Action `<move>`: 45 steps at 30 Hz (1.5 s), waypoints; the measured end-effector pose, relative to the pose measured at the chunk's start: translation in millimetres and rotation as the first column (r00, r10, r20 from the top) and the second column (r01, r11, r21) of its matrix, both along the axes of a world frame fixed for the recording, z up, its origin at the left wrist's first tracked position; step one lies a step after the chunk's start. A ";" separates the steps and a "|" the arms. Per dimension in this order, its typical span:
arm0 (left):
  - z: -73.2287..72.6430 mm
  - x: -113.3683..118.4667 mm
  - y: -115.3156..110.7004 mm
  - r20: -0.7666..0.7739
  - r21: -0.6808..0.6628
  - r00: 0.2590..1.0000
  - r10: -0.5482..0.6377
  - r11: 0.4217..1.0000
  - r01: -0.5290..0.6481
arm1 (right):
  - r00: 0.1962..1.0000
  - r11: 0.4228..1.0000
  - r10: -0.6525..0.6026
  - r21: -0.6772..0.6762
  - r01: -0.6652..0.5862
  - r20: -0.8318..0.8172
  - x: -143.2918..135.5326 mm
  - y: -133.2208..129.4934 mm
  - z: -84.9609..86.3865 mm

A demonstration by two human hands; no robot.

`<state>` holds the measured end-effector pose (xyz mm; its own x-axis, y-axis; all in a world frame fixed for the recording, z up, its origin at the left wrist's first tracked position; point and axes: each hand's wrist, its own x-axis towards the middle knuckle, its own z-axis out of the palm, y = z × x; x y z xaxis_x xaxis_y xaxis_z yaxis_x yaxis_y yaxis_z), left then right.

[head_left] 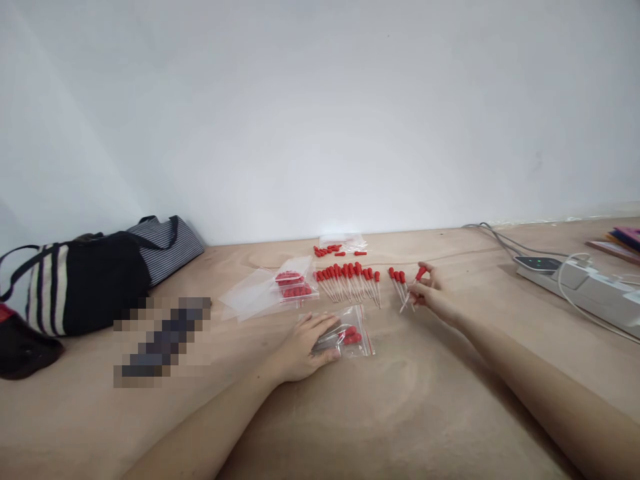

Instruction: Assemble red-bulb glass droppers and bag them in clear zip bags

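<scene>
My left hand (pixel 309 347) lies on a clear zip bag (pixel 361 342) that has several red-capped droppers (pixel 352 335) in it; its fingers rest over the bag's left part. Off to the right, my right hand (pixel 429 288) pinches one red-capped dropper (pixel 421 272), its pale stem pointing down and left. Beside it lie a few loose droppers (pixel 397 276). A row of several droppers (pixel 349 273) is spread out behind the bag. Left of that row, filled bags with red caps (pixel 295 287) rest against flat clear bags (pixel 246 293).
Loose red caps (pixel 326 251) and more clear bags (pixel 345 240) lie near the wall. Black and striped bags (pixel 100 280) stand at the left, near a blurred dark object (pixel 167 340). A white power strip (pixel 585 290) with cables is at the right.
</scene>
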<state>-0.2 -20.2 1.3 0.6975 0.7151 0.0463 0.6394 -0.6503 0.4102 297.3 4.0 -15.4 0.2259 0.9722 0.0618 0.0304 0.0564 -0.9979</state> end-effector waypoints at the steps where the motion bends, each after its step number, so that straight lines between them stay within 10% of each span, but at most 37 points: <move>1: 0.3 0.2 -0.2 -0.003 -0.003 1.000 0.005 1.000 -0.005 | 0.999 0.999 0.025 0.035 -0.024 -0.030 -10.4 -4.4 -2.1; 21: 0.6 0.8 -3.0 -0.007 -0.044 0.996 0.090 0.995 -0.090 | 0.972 0.999 0.031 0.036 -0.023 -0.232 -74.0 -24.6 -19.7; 34: 0.8 2.7 -2.7 0.038 -0.046 0.997 0.066 0.997 -0.064 | 0.884 0.881 0.460 0.081 -0.466 0.088 -82.9 -17.9 -15.6; 42: -0.8 2.2 -2.1 0.048 -0.038 0.997 0.056 0.998 -0.054 | 0.920 0.957 0.255 0.056 -0.283 0.297 -95.8 -7.5 -20.7; 45: 0.6 1.9 -2.9 0.063 -0.033 0.997 0.055 0.998 -0.053 | 0.837 0.873 0.454 0.033 -0.486 0.305 -94.2 -10.0 -14.0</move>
<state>1.7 -23.2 1.9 0.6545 0.7532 0.0661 0.6451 -0.6019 0.4707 203.1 -6.0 -29.5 -0.2992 0.9407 0.1597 0.2491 0.2386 -0.9386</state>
